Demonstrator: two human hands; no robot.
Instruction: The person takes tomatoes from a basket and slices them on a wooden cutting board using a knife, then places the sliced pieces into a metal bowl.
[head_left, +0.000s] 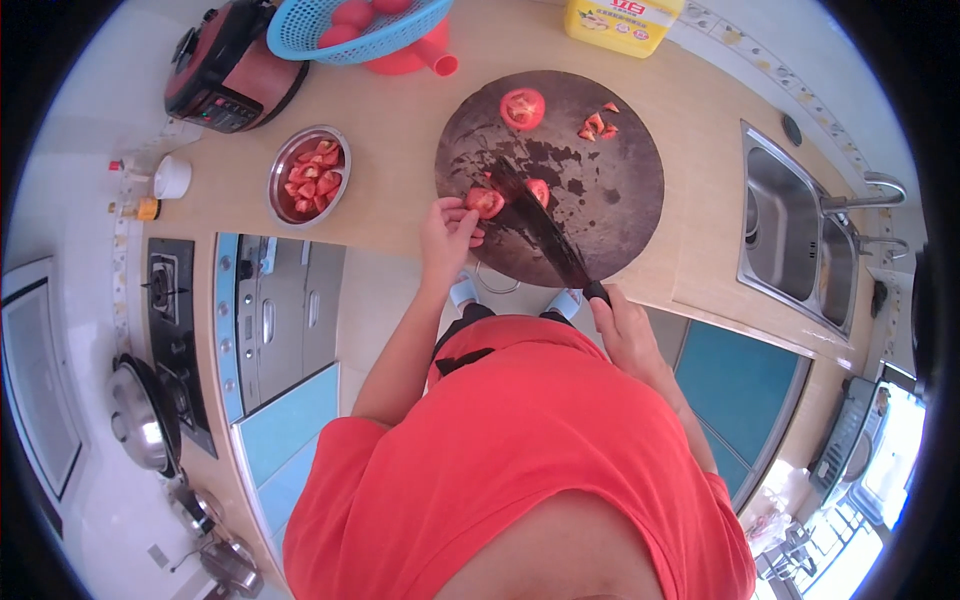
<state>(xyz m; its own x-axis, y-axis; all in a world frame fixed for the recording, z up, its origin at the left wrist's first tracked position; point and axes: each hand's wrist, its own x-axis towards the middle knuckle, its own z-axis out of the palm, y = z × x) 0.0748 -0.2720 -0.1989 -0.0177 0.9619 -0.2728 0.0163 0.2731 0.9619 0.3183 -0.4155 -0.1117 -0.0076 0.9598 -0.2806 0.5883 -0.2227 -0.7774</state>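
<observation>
My right hand grips the black handle of a dark-bladed kitchen knife, which slants up and left over a round dark cutting board. My left hand rests its fingers against a cut tomato piece at the board's left front. The blade lies between that piece and another tomato piece, partly hidden behind it. Farther back on the board sits a tomato half, cut face up. Several small tomato scraps lie at the back right.
Left of the board stands a metal bowl of tomato chunks. Behind it are a rice cooker and a blue basket of whole tomatoes above a red-handled vessel. A yellow jug is at the back, a sink at right.
</observation>
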